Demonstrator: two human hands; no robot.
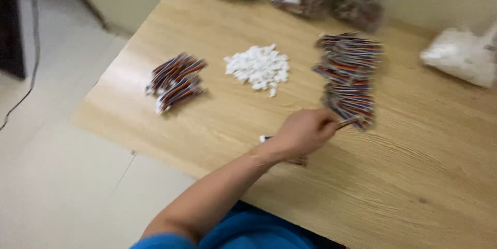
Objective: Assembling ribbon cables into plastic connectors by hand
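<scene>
While a small finished-looking bundle lies left of the white connectors, the left hand seemingly pinches one ribbon cable beside the larger pile on the tabletop; the right hand is out of view.

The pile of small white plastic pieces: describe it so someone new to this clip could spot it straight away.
Start at the light wooden table and look along its far half. Between the smaller bundle of multicoloured ribbon wires and the larger stack of ribbon wires lies the pile of small white plastic pieces. It alone is loose, plain white and unbagged.
</scene>
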